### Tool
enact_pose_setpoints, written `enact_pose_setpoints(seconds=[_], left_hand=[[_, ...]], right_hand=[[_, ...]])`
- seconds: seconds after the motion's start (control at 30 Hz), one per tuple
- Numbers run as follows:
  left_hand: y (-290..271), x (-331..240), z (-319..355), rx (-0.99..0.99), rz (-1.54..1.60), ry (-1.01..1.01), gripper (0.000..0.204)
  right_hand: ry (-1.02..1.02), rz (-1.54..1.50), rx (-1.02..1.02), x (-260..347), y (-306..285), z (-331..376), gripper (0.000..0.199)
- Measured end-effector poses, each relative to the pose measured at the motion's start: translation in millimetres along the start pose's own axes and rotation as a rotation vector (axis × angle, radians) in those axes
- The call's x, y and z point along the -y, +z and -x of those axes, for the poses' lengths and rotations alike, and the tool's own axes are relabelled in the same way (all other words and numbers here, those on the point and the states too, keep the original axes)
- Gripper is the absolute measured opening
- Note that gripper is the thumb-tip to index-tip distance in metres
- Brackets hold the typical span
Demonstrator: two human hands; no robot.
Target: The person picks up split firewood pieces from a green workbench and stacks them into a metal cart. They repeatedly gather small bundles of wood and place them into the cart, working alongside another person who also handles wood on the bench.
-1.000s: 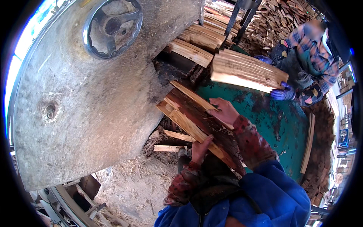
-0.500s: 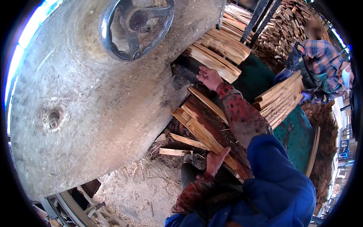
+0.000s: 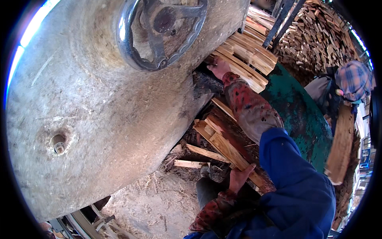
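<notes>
My left hand (image 3: 240, 178) lies at the near end of a narrow pale wooden board (image 3: 225, 147). Its thumb rests over the board, and the fingers are partly hidden around the edge. This board lies slantwise beside a reddish-brown piece of wood (image 3: 229, 133). Farther off, my right hand (image 3: 219, 68) reaches to the ends of a stack of sawn boards (image 3: 242, 71), touching the nearest ones with its fingers partly stretched out. Another thin board (image 3: 224, 108) lies below my right forearm.
A big, worn metal panel with a handwheel (image 3: 164, 20) and a protruding bolt (image 3: 59, 145) fills the left. The stack adjoins a green metal surface (image 3: 296, 107). At right, a person in a plaid top (image 3: 354, 81) bends near a plank (image 3: 341, 145). Split wood (image 3: 318, 36) is piled behind.
My right hand has moved against the board ends in the stack. My left hand stays on its board. The co-worker has bent down, moving boards off the green surface toward the right.
</notes>
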State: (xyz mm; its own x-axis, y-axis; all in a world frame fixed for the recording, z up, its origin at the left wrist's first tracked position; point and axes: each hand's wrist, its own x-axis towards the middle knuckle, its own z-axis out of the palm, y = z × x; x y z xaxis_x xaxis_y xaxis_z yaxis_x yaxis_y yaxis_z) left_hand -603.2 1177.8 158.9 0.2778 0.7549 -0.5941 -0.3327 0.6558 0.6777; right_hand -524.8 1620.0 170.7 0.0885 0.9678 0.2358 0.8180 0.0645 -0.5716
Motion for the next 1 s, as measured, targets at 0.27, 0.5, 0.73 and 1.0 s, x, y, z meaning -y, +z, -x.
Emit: enact_pose_setpoints(seconds=[0.27, 0.5, 0.73, 1.0], left_hand=[[-7, 10, -4, -0.028, -0.152, -0.009, 0.035], [-9, 22, -12, 0.005, -0.066, -0.006, 0.032], [-5, 20, -9, -0.059, -0.107, 0.032, 0.034], [-4, 6, -4, -0.055, -0.111, 0.098, 0.034]], right_hand=[[0.082, 0.246, 0.138, 20, -8, -29, 0.040], [-0.041, 0.144, 0.035, 7, 0, -22, 0.027], [-0.044, -0.134, -0.125, -10, 10, -14, 0.023], [0.050, 0.041, 0.009, 6, -9, -4, 0.037]])
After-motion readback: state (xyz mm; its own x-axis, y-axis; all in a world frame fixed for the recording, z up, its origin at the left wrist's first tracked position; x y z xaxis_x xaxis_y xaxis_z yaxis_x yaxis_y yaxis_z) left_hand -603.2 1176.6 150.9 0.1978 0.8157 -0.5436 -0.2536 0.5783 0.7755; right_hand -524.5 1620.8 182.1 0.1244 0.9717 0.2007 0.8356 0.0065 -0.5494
